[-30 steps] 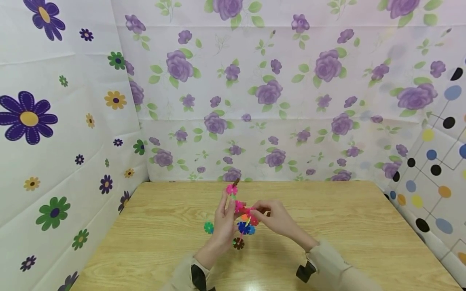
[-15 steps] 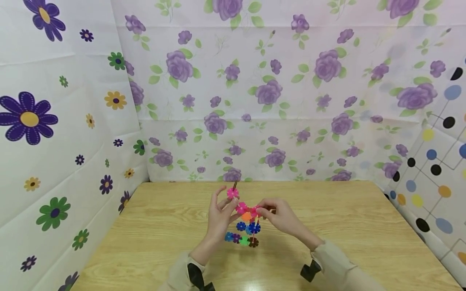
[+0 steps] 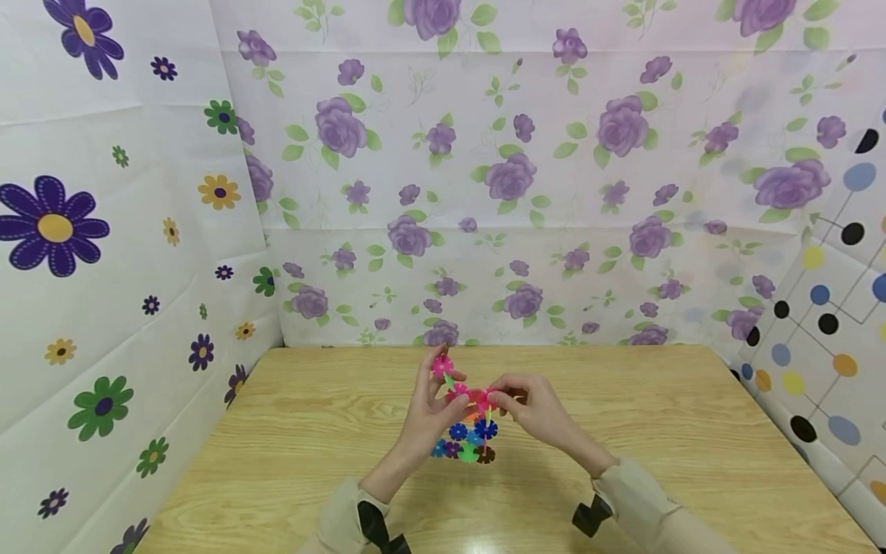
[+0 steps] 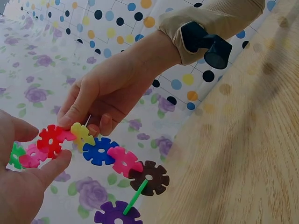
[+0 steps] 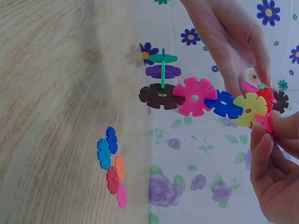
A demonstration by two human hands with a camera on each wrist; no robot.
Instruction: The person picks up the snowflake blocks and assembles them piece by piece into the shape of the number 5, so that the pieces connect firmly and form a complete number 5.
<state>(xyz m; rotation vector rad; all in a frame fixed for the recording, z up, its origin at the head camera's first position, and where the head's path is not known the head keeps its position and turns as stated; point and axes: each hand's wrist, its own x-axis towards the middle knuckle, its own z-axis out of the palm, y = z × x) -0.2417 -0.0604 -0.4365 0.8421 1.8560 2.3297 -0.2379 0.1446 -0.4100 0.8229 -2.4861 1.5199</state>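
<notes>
Notched plastic flower discs are slotted together into a long chain, held in the air over the table. My left hand (image 3: 424,412) pinches the chain between thumb and fingers near a red disc (image 4: 50,141). My right hand (image 3: 536,408) pinches a pink disc (image 5: 264,122) beside the yellow disc (image 5: 251,109). From there a blue disc (image 4: 100,151), a pink disc (image 4: 124,160) and a brown disc (image 4: 148,177) follow, then a purple disc (image 4: 118,213). Above the left fingers, another pink disc (image 3: 442,366) tops the chain's other end.
A separate group of joined discs, including a light blue disc (image 5: 104,154) and an orange disc (image 5: 120,167), lies on the wooden table (image 3: 277,462) behind the chain. Patterned cloth (image 3: 484,192) surrounds the table at the back and both sides.
The chain's lower end has swung round and shifted right below the right hand. My left fingers have loosened, shifted along the chain and closed by the red disc. The right hand has moved slightly right.
</notes>
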